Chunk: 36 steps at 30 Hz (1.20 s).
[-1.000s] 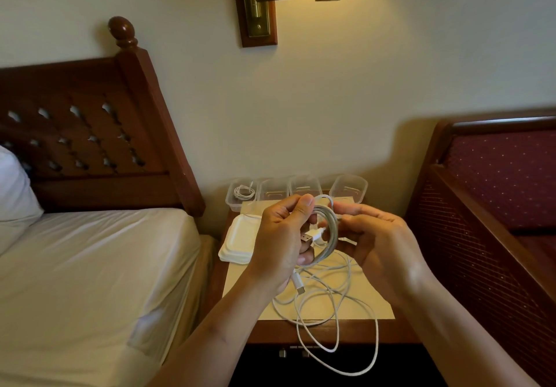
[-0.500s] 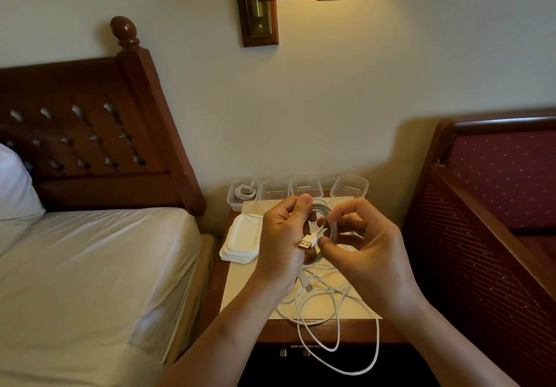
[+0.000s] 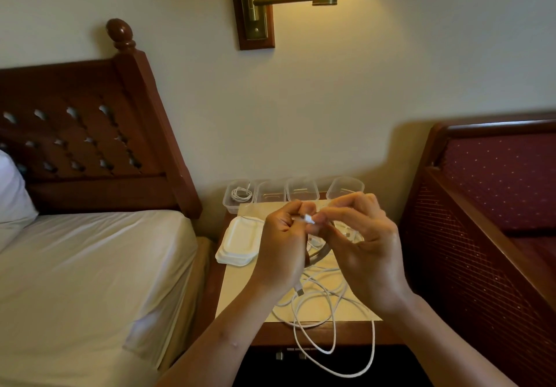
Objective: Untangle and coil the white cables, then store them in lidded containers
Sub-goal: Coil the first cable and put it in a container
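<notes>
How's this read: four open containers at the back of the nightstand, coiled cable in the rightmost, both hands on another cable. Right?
Head view shows the coiled cable in the leftmost container, not the rightmost. Four open containers at the back, left hand and right hand on another cable: correct.

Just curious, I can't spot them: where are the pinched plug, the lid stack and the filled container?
plug (image 3: 310,219), head view, its white body.
lid stack (image 3: 239,240), head view, top lid's centre.
filled container (image 3: 231,208), head view, its front wall.

Your nightstand (image 3: 270,334) carries a cream mat (image 3: 240,290), four tubs (image 3: 302,191) along the back, stacked lids (image 3: 239,240) left, loose cables (image 3: 319,302) in front.
</notes>
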Available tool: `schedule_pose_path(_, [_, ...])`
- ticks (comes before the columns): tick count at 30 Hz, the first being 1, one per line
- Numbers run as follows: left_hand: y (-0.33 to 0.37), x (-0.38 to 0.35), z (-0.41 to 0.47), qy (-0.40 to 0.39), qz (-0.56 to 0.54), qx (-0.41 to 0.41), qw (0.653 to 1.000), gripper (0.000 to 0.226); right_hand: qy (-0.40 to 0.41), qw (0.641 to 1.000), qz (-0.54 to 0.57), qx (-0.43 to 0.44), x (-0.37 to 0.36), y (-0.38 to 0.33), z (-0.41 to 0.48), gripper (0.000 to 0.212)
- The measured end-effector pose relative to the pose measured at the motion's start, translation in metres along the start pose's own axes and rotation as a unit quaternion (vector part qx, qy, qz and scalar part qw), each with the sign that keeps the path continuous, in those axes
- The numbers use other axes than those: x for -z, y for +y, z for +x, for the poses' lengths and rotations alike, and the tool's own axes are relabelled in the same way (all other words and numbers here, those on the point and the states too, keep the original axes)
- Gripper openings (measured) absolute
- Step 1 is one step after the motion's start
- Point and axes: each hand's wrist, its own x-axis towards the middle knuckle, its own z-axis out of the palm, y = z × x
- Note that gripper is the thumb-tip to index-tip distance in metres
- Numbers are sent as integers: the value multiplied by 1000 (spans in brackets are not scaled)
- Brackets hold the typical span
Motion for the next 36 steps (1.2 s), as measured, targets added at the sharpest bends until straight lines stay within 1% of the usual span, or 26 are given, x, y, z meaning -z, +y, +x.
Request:
schedule_pose_path(1, [0, -1, -2, -2, 8, -12, 1000, 48, 4, 1000, 19, -15, 1, 0, 4, 18])
schedule_pose_path(2, [1, -1, -3, -5, 17, -23, 1000, 48, 14, 996, 63, -56, 2, -1, 10, 20])
schedule_pose_path(3, [2, -1, -4, -9, 19, -28, 999, 44, 30, 985, 123, -115, 3, -3, 16, 19])
schedule_pose_path(4, [3, -1, -4, -13, 12, -28, 999, 40, 48, 965, 186, -177, 4, -4, 21, 17])
schedule_pose_path(6, [3, 2, -4, -22, -25, -9, 999, 38, 72, 908, 296, -286, 4, -6, 29, 14])
schedule_pose_path(7, [3, 4, -4, -28, -45, 0, 999, 36, 75, 884, 331, -322, 4, -6, 31, 19])
schedule_pose_path(9, [3, 6, -6, -41, -72, 8, 997, 35, 70, 854, 369, -360, 4, -7, 32, 38])
schedule_pose_path(10, [3, 6, -7, -45, -78, 11, 996, 34, 66, 851, 373, -364, 5, -8, 32, 44])
schedule_pose_path(11, [4, 6, -8, -47, -82, 13, 995, 34, 59, 855, 363, -364, 5, -9, 31, 43])
schedule_pose_path(14, [5, 6, -9, -40, -80, 18, 996, 35, 47, 897, 284, -335, 3, -9, 23, 16])
schedule_pose_path(16, [6, 5, -9, -35, -77, 19, 996, 35, 36, 920, 241, -308, 3, -11, 17, 9])
schedule_pose_path(19, [12, 3, -8, -23, -58, 18, 998, 40, -19, 946, 198, -254, 6, -14, 7, 16])
schedule_pose_path(21, [15, 2, -7, -20, -44, 10, 999, 40, -56, 962, 152, -221, 8, -14, 2, 16])
schedule_pose_path(23, [18, 1, -7, -18, -24, 10, 999, 36, -75, 974, 95, -193, 8, -12, -3, 33])
schedule_pose_path(25, [19, -1, -8, -18, 0, 12, 1000, 33, -70, 980, 65, -175, 8, -13, -4, 42])
schedule_pose_path(28, [18, -2, -8, -23, 10, 26, 999, 32, -41, 986, 44, -156, 8, -14, -6, 41])
schedule_pose_path(30, [18, -2, -7, -23, 10, 35, 999, 33, -28, 982, 77, -171, 8, -13, -6, 41])
schedule_pose_path(31, [18, -1, -7, -24, 10, 38, 999, 34, -27, 973, 122, -195, 9, -13, -4, 43])
schedule_pose_path(34, [22, 0, -6, -49, -27, 72, 996, 37, -42, 917, 288, -272, 12, -13, 1, 53])
schedule_pose_path(36, [25, 3, -6, -78, -50, 93, 991, 36, -65, 878, 366, -303, 15, -11, 3, 56])
